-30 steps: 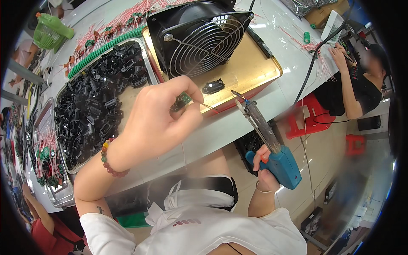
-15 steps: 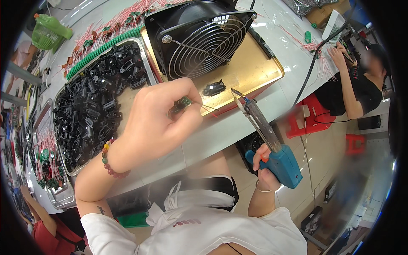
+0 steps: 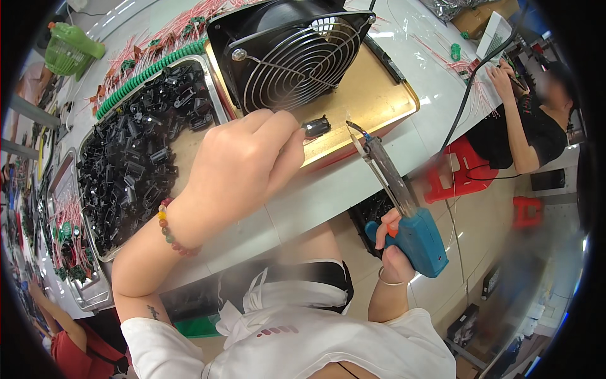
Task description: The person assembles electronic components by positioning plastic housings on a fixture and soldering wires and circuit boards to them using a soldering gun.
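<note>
"Farther over toward the black part (image 3: 317,127) goes the left hand (image 3: 246,155), its back rolled up more, and the green board that showed between its fingers half a second ago is out of sight now. The soldering gun (image 3: 424,245) sits a touch higher at its tip, too."

"So what are the left fingers doing?"

"They're curled in and drawn together, with the back of the hand toward us. I can't tell what they grip, or whether they touch the black part; it shows just beside them."

"Where does that part lie?"

"On the gold-coloured box (image 3: 375,95), near its front edge, in front of the black fan (image 3: 303,60)."

"And the right hand (image 3: 392,243)?"

"Wrapped around the gun's blue handle, fingers closed on it. The barrel slants up and to the left, and the tip is near the black part, apart from it."

"What else is close by?"

"Left of the box, a metal tray (image 3: 187,138) with a heap of black housings (image 3: 132,158). Behind that tray runs a green coil (image 3: 151,79), and farther left, boards with pink wires (image 3: 68,237) lie in a second tray."
</note>
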A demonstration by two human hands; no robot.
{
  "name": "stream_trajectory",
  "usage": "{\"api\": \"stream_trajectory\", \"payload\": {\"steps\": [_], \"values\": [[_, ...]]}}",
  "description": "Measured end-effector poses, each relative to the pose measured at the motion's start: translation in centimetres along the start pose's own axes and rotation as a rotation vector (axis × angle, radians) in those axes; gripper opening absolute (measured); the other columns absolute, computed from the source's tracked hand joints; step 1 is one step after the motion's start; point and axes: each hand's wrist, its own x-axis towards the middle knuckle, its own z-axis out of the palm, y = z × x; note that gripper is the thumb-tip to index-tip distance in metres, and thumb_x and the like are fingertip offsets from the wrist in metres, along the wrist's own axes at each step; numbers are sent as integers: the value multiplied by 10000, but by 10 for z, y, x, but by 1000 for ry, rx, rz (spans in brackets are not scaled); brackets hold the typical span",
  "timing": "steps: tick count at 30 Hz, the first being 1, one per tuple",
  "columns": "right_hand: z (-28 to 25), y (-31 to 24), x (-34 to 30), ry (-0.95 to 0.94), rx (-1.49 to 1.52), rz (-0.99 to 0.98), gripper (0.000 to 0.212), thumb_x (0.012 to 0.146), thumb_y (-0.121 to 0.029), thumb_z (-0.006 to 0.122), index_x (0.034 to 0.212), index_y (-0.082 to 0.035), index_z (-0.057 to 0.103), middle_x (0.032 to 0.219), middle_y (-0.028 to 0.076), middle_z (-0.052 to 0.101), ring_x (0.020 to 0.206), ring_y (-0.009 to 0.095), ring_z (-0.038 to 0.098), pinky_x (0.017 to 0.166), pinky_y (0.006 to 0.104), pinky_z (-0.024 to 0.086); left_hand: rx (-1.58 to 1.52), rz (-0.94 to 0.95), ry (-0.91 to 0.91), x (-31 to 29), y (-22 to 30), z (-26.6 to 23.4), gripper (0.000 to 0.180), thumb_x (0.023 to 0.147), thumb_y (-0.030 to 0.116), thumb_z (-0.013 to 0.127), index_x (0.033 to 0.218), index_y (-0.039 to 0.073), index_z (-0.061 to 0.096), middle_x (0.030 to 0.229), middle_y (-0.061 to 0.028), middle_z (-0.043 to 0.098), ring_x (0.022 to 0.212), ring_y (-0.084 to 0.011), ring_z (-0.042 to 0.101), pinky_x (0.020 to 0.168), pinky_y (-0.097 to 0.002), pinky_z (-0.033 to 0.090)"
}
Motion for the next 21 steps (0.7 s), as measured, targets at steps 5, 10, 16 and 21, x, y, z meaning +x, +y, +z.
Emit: {"api": "stream_trajectory", "payload": {"steps": [5, 10, 16, 21], "values": [[2, -5, 0, 32, -93, 2, 433, 745, -242, 761, 1002, 83, 635, 956, 175, 613, 580, 159, 579, 530, 244, 422, 33, -8, -31, 1, -3, 5, 70, 821, 56, 620, 777, 8, 594, 682, -120, 592, 567, -279, 580, 517, -343, 472], [6, -5, -3, 36, -117, 13, 423, 756, -252, 763, 993, 76, 639, 951, 173, 618, 595, 152, 589, 546, 241, 436, 68, -12, -34, -3, -4, 6, 84, 818, 69, 629, 764, 20, 589, 665, -111, 587, 554, -271, 576, 504, -347, 467], [3, 2, -10, 89, -319, 4, 398, 750, -248, 747, 973, 65, 645, 918, 150, 629, 624, 147, 592, 567, 240, 458, 83, -4, -11, -4, -5, 8, 90, 807, 70, 645, 758, 25, 585, 641, -106, 564, 538, -262, 561, 488, -347, 452], [14, -6, -6, 107, -222, 44, 374, 756, -258, 732, 926, 64, 648, 884, 127, 627, 655, 145, 587, 576, 234, 458, 93, 40, 30, -3, -6, 12, 116, 781, 71, 647, 725, 36, 551, 610, -94, 530, 518, -256, 559, 464, -350, 456]]}}
